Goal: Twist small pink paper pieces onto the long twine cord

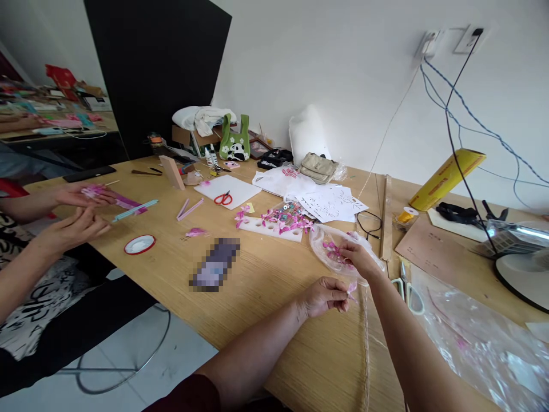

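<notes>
1. Head view, your hands: your left hand (322,296) is curled nearly closed, thumb and fingertips pinching a small pink piece (352,289) just above the table (266,286). Your right hand (359,258) reaches into a crinkly clear bag (322,252), fingers bent down among the pink bits (331,247) inside; whether they grip one, you cannot tell. The bag lies on the table just beyond your left hand.
2. Materials nearby: a rough twine strand (366,337) runs along the table below your hands. A white foam strip (268,227) with round holes carries glossy pink and teal beads (286,218). Red-handled scissors (223,198) rest on a white sheet (227,189). A red-rimmed tape roll (139,244) lies flat. Pale-handled scissors (409,292) sit beside your right forearm, next to a shiny cellophane sheet (476,337).
3. Writing: the white papers (332,203) bear dark marks too small to read. A yellow box (446,178) has print you cannot make out.
4. Surface and room: the table is pale wood grain, against a white wall (351,68) with cables (463,114) hanging from sockets. A black panel (154,68) stands at the far end.
5. Across the table, another person's hands (79,212) hold a pink item.
</notes>
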`<action>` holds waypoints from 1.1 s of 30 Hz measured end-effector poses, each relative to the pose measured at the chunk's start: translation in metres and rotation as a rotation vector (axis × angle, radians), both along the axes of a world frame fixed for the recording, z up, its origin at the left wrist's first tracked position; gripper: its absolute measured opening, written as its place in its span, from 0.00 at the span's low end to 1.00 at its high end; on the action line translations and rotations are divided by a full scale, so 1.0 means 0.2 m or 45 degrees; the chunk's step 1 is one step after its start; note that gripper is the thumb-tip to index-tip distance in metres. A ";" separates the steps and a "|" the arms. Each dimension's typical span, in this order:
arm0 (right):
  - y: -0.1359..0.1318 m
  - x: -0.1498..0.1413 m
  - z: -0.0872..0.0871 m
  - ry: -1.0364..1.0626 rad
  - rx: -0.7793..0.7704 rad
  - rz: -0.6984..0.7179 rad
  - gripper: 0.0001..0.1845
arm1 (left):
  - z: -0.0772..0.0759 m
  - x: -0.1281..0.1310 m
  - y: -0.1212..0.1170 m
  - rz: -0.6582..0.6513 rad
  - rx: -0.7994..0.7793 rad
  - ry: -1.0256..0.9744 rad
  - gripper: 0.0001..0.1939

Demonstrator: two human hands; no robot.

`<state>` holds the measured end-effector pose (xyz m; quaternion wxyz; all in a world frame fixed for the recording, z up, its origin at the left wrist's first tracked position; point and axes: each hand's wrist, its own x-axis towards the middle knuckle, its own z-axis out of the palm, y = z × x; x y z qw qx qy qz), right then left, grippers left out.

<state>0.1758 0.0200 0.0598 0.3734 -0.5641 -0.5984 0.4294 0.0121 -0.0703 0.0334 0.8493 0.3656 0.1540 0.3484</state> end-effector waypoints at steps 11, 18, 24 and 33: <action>-0.16 0.07 0.06 0.921 -0.299 0.123 0.08 | -0.01 0.00 0.01 0.054 0.022 0.000 0.15; -0.42 0.13 0.12 0.938 -0.232 0.125 0.06 | -0.02 -0.01 0.02 0.140 0.000 -0.025 0.14; -0.56 0.15 -0.01 1.002 -0.206 0.118 0.04 | -0.04 -0.01 0.03 0.133 0.021 0.011 0.14; -0.61 0.13 -0.09 1.023 -0.215 0.157 0.04 | -0.01 -0.02 0.02 0.190 0.170 0.004 0.10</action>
